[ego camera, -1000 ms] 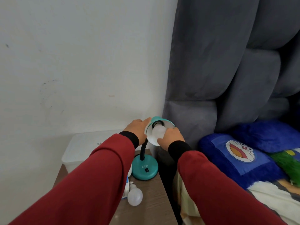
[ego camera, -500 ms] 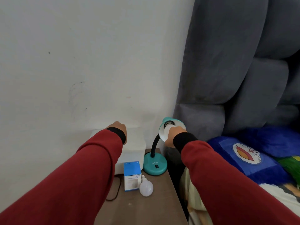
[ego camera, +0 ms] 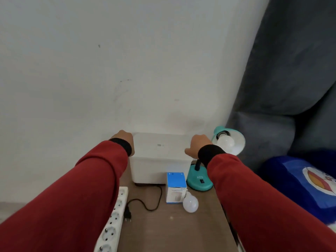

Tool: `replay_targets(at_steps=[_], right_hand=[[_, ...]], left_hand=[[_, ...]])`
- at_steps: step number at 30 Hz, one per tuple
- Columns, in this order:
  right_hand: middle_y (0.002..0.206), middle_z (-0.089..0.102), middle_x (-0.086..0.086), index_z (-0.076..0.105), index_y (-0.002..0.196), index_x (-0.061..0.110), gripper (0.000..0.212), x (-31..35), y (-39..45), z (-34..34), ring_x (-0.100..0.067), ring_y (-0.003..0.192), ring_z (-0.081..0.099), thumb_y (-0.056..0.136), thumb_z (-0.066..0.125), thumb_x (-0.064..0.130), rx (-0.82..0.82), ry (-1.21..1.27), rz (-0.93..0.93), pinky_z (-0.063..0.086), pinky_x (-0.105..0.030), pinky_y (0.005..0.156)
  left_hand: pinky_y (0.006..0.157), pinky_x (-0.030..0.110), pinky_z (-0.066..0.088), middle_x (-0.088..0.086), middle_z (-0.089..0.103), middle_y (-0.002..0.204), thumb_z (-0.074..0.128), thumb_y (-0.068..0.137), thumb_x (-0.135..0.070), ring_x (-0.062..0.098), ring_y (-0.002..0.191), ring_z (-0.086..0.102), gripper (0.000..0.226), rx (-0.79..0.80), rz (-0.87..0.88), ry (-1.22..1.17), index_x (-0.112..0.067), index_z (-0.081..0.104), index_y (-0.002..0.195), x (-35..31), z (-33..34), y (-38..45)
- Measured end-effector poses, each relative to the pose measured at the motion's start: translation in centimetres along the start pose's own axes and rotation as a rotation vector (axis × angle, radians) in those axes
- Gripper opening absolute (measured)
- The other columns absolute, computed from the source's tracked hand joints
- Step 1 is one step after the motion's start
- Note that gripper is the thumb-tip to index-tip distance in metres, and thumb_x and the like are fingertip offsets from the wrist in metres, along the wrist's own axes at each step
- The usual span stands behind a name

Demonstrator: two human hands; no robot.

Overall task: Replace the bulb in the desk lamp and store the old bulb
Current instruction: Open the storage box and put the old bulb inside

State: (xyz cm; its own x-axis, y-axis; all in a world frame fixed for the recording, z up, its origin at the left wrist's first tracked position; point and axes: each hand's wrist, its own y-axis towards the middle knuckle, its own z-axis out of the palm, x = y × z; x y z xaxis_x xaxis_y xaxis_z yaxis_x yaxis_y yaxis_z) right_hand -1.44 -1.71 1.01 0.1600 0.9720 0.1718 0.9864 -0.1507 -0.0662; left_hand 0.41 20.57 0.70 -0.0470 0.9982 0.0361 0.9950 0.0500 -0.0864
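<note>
Currently both hands rest at the two ends of the white lidded storage box (ego camera: 160, 155), which stands at the back of the wooden surface (ego camera: 172, 231) against the wall (ego camera: 127, 60). The left hand (ego camera: 125, 140) is at the box's left end, the right hand (ego camera: 198, 145) at its right end. The box's long axis runs left to right between them. Both sets of fingers curl over the lid edges away from the camera; whether they are gripping the lid or only touching it cannot be determined.

One loose bulb (ego camera: 190, 204) lies on its side on the surface, nearer the person than the box, and touches the lower right corner of the blue bulb carton (ego camera: 176, 188). It lies closer to the right hand. A second bulb (ego camera: 225, 142) is seated in the teal desk lamp (ego camera: 228, 140), just right of the right hand.

Judgement: the step in hand is probably opening the box to store the loose bulb.

A white power strip (ego camera: 114, 220) and a black unplugged cord (ego camera: 145, 206) occupy the left of the surface. A grey padded headboard (ego camera: 291, 70) and a blue pillow (ego camera: 300, 180) lie to the right.
</note>
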Motion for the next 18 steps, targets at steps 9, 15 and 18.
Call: replay_targets(at_steps=[9, 15, 18], right_hand=[[0.139, 0.048, -0.013, 0.047, 0.135, 0.009, 0.049, 0.1, 3.7, 5.4, -0.027, 0.127, 0.046, 0.092, 0.051, 0.034, -0.038, 0.221, -0.003, 0.036, -0.033, 0.106], [0.151, 0.029, -0.014, 0.031, 0.145, 0.025, 0.064, -1.5, 5.8, 9.7, -0.029, 0.139, 0.031, 0.089, 0.055, 0.044, -0.058, 0.441, 0.068, 0.028, -0.037, 0.114], [0.154, 0.026, -0.011, 0.026, 0.148, 0.026, 0.068, -2.0, 6.8, 10.8, -0.028, 0.141, 0.027, 0.089, 0.052, 0.049, -0.025, 0.519, 0.092, 0.025, -0.036, 0.115]], left_hand=[[0.102, 0.034, 0.041, 0.015, 0.046, 0.139, 0.053, 0.093, -0.038, 0.029, 0.127, 0.046, 0.059, 0.012, -0.009, -0.335, -0.01, 0.036, 0.142, 0.9, 5.3, 3.9], [0.112, 0.037, 0.03, 0.014, 0.031, 0.149, 0.045, 0.093, -0.048, 0.029, 0.137, 0.033, 0.068, 0.045, -0.009, -0.609, -0.023, 0.018, 0.15, 0.6, 9.6, 6.2], [0.116, 0.035, 0.022, 0.01, 0.026, 0.154, 0.041, 0.095, -0.049, 0.025, 0.143, 0.024, 0.065, 0.04, 0.023, -0.701, -0.026, 0.016, 0.151, 0.4, 10.8, 7.3]])
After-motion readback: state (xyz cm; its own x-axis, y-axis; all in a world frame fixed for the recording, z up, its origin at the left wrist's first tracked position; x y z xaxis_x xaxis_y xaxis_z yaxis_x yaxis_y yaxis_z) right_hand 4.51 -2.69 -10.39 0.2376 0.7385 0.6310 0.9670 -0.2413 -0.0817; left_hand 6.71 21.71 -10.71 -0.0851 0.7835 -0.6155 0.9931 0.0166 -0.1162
